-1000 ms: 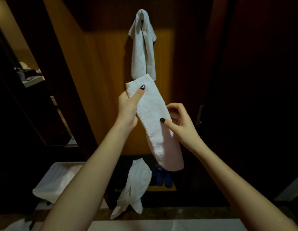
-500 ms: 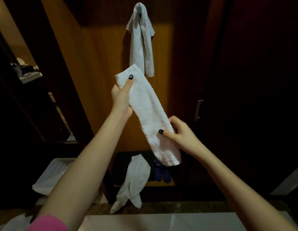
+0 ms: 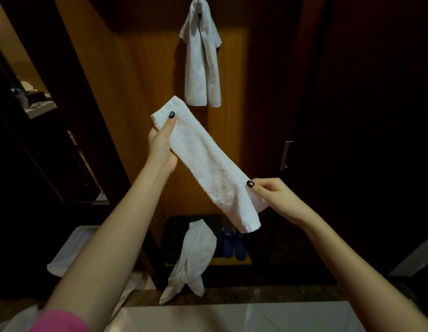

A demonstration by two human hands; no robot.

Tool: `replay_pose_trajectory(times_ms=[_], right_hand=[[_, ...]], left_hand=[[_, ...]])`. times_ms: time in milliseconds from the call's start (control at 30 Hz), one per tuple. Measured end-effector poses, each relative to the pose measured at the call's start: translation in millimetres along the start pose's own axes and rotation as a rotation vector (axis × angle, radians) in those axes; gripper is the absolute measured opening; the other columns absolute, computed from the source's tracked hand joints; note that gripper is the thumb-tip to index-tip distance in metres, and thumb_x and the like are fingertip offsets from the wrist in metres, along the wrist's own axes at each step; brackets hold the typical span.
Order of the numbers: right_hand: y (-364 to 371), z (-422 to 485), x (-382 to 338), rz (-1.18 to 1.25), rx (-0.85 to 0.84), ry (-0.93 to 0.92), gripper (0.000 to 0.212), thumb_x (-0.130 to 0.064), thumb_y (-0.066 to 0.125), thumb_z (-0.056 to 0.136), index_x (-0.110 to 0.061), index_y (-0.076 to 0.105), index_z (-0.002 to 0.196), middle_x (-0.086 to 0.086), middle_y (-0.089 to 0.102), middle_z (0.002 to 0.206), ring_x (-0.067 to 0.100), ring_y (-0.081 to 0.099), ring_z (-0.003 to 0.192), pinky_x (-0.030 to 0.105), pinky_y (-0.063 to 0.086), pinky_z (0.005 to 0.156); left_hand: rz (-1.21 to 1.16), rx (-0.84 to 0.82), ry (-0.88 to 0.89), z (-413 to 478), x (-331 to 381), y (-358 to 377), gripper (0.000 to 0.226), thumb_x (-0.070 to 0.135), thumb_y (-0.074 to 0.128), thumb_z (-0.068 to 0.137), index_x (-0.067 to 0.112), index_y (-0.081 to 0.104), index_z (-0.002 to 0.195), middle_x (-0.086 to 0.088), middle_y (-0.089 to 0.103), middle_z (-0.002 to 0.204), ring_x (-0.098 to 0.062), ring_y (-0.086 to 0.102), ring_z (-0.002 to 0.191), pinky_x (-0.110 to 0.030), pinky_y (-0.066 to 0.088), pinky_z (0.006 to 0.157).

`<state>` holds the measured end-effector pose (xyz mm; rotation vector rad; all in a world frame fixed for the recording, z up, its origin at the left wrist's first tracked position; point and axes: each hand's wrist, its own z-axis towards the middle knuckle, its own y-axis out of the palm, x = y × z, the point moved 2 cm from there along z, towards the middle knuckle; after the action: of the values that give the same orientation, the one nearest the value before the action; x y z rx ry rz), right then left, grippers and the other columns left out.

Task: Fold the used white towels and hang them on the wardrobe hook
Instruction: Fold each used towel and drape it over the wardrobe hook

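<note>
A long folded white towel [image 3: 205, 161] stretches at a slant between my hands, in front of the wardrobe's wooden back panel. My left hand [image 3: 161, 144] pinches its upper left end, thumb on top. Near its lower right end my right hand [image 3: 272, 195] pinches it between thumb and fingers. Above, another white towel [image 3: 202, 61] hangs from the wardrobe hook [image 3: 198, 0], apart from the held one. A third white towel [image 3: 194, 257] lies crumpled at the wardrobe's foot.
Blue slippers [image 3: 233, 244] stand on the wardrobe floor beside the crumpled towel. A white cloth [image 3: 69, 252] lies at the lower left. A dark door with a metal handle [image 3: 285, 155] is on the right. A pale floor slab [image 3: 232, 317] runs along the bottom.
My right hand slid down the towel toward its lower end and pulled it out to the right, so the towel now lies more slanted. The left hand kept its grip.
</note>
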<state>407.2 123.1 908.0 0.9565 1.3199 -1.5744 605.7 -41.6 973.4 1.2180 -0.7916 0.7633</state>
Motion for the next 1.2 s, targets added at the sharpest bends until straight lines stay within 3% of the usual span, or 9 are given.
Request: replay_pose_trajectory(times_ms=[100, 233, 367, 500, 700, 933, 1033, 1133, 1200], right_hand=[[-5.7, 1.9, 5.2, -0.009, -0.01, 0.011, 0.044, -0.024, 0.046, 0.1, 0.016, 0.063, 0.094, 0.035, 0.061, 0.093, 0.029, 0.057, 0.08, 0.036, 0.045, 0.076], [-9.4, 4.4, 10.4, -0.03, -0.03, 0.044, 0.017, -0.012, 0.058, 0.095, -0.012, 0.075, 0.095, 0.0, 0.075, 0.093, 0.01, 0.07, 0.089, 0.018, 0.053, 0.075], [-6.2, 8.2, 15.4, -0.092, -0.039, 0.056, 0.013, -0.009, 0.063, 0.091, -0.016, 0.07, 0.083, -0.005, 0.071, 0.083, 0.002, 0.066, 0.078, 0.018, 0.05, 0.071], [4.1, 11.1, 19.5, -0.106, -0.106, 0.064, 0.012, -0.004, 0.062, 0.09, -0.013, 0.07, 0.091, 0.0, 0.07, 0.093, 0.004, 0.065, 0.085, 0.018, 0.052, 0.078], [18.2, 30.4, 22.7, -0.12, -0.109, 0.071, 0.02, -0.006, 0.059, 0.092, -0.006, 0.071, 0.109, 0.007, 0.07, 0.11, 0.018, 0.065, 0.105, 0.032, 0.05, 0.097], [24.4, 47.5, 20.5, -0.161, -0.002, 0.026, 0.02, -0.015, 0.057, 0.096, -0.004, 0.074, 0.095, 0.017, 0.072, 0.098, 0.035, 0.065, 0.094, 0.05, 0.047, 0.09], [20.0, 47.7, 18.4, -0.214, -0.032, 0.006, 0.023, -0.015, 0.053, 0.098, -0.002, 0.073, 0.099, 0.008, 0.071, 0.1, 0.025, 0.065, 0.096, 0.04, 0.05, 0.091], [15.3, 45.0, 15.0, -0.195, 0.013, -0.011, 0.015, -0.017, 0.06, 0.094, -0.013, 0.074, 0.093, -0.006, 0.071, 0.093, 0.005, 0.065, 0.087, 0.025, 0.05, 0.084], [14.4, 45.3, 15.4, -0.21, 0.08, -0.019, 0.01, -0.019, 0.065, 0.091, -0.019, 0.075, 0.089, -0.01, 0.071, 0.089, 0.002, 0.065, 0.085, 0.023, 0.05, 0.082]], left_hand=[[0.004, -0.033, -0.029, 3.7, -3.4, -8.6, 0.032, 0.023, 0.064, 0.092, 0.01, 0.058, 0.12, -0.007, 0.069, 0.114, -0.021, 0.067, 0.106, -0.038, 0.056, 0.085], [0.024, -0.013, -0.04, 7.5, -5.3, -12.3, 0.037, 0.022, 0.065, 0.091, 0.007, 0.057, 0.123, -0.008, 0.069, 0.114, -0.021, 0.067, 0.106, -0.036, 0.057, 0.082], [0.009, 0.038, -0.038, 10.5, -6.8, -12.0, 0.035, 0.02, 0.064, 0.091, 0.006, 0.057, 0.122, -0.011, 0.067, 0.117, -0.022, 0.067, 0.104, -0.037, 0.057, 0.085], [-0.044, 0.073, -0.07, 13.9, -8.2, -8.1, 0.031, 0.023, 0.064, 0.092, 0.009, 0.059, 0.12, -0.008, 0.069, 0.112, -0.021, 0.069, 0.1, -0.034, 0.058, 0.073], [-0.049, -0.049, -0.103, 15.7, 0.4, 5.6, 0.039, 0.026, 0.062, 0.093, 0.004, 0.058, 0.125, -0.007, 0.07, 0.106, -0.02, 0.069, 0.097, -0.037, 0.057, 0.078], [-0.07, -0.027, -0.074, 21.6, 18.4, -8.7, 0.038, 0.024, 0.061, 0.093, 0.003, 0.056, 0.125, -0.008, 0.069, 0.103, -0.022, 0.069, 0.095, -0.037, 0.056, 0.077], [-0.053, 0.035, -0.052, 24.0, 20.9, -27.1, 0.043, 0.023, 0.062, 0.093, 0.001, 0.053, 0.128, -0.007, 0.069, 0.102, -0.022, 0.069, 0.096, -0.038, 0.057, 0.079], [-0.035, 0.121, -0.064, 23.7, 16.7, -42.4, 0.039, 0.023, 0.064, 0.092, 0.004, 0.056, 0.125, -0.01, 0.07, 0.109, -0.024, 0.069, 0.1, -0.04, 0.057, 0.084], [-0.04, 0.152, -0.067, 22.2, 14.4, -46.8, 0.037, 0.021, 0.064, 0.092, 0.004, 0.057, 0.124, -0.011, 0.069, 0.112, -0.023, 0.069, 0.1, -0.041, 0.057, 0.085]])
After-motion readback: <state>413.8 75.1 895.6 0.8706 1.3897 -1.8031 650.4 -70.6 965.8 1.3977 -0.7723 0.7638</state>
